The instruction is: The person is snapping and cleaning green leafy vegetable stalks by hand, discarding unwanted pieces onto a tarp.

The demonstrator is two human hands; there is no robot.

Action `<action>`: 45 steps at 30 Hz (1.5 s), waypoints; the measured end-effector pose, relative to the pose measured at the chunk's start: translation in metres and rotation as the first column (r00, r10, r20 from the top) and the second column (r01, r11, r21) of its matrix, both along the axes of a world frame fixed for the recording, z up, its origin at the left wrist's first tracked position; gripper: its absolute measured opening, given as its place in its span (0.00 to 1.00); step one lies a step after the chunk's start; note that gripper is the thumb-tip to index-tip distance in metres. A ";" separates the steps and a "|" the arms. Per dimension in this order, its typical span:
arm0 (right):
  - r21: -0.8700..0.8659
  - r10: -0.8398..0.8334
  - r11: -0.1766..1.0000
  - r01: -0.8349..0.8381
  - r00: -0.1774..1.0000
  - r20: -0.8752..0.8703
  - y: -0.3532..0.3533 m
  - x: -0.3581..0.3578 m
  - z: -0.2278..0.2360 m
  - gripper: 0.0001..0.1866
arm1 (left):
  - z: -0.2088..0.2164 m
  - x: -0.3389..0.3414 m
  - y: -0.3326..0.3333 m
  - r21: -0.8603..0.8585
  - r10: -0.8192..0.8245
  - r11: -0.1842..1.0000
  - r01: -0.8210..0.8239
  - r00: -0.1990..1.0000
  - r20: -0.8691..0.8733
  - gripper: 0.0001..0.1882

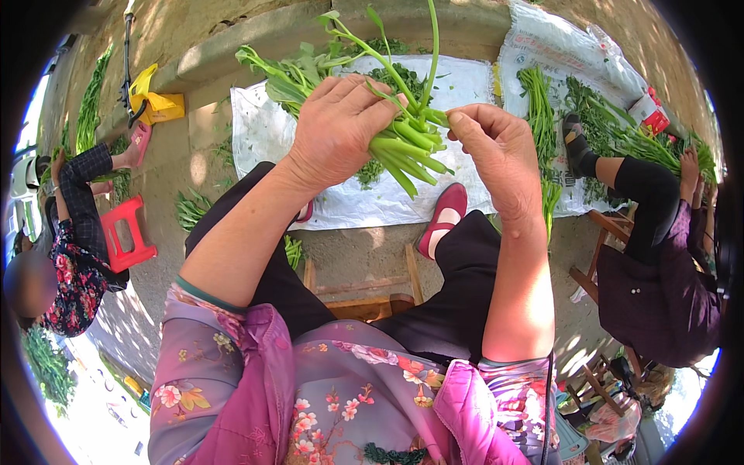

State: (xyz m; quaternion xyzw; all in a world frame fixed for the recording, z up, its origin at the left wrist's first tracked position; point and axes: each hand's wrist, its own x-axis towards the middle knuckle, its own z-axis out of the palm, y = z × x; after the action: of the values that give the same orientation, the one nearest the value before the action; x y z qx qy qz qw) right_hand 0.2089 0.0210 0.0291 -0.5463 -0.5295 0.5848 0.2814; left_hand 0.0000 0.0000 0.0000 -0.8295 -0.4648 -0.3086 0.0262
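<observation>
My left hand (341, 128) is wrapped round a bunch of green leafy vegetable stalks (403, 153), whose cut ends point right and towards me. The leaves stick out on the far left side of the fist. One longer stalk (432, 50) rises from the bunch, away from me. At its lower end, by the cut ends, the thumb and fingers of my right hand (492, 151) pinch a stalk; the fingertips are partly hidden. Below the bunch lies a white woven sheet (333, 213) with loose green leaves (368, 175) on it.
Long green stalks (539, 116) lie in a row on the right of the sheet. A person (663, 256) sits at the right with greens in hand, another (77, 256) at the left by a red plastic stool (128, 232). A yellow bag (155, 97) stands far left.
</observation>
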 end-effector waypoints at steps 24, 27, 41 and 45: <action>-0.112 -0.297 0.954 0.280 0.934 -0.199 0.000 -0.019 -0.020 0.07 | -0.001 0.006 0.002 0.044 0.004 0.999 -0.004 1.000 -0.019 0.11; -0.116 -0.366 0.930 0.349 0.911 -0.190 0.000 -0.021 -0.021 0.08 | -0.002 0.007 0.002 0.029 -0.004 1.000 0.004 1.000 -0.013 0.13; 0.005 -0.401 0.891 0.454 0.791 -0.462 0.020 0.006 -0.016 0.06 | -0.005 -0.008 0.005 -0.507 0.317 0.862 -0.022 0.803 0.504 0.15; 0.045 -0.372 0.903 0.428 0.829 -0.418 0.017 0.002 -0.015 0.06 | 0.004 -0.004 0.006 -0.609 0.409 0.781 0.137 0.625 0.665 0.12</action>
State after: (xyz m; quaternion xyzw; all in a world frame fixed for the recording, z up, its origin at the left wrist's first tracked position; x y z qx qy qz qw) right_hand 0.2110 0.0379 0.0140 -0.4935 -0.3730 0.5740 0.5365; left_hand -0.0038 0.0063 0.0040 -0.5383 -0.5688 -0.4614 -0.4169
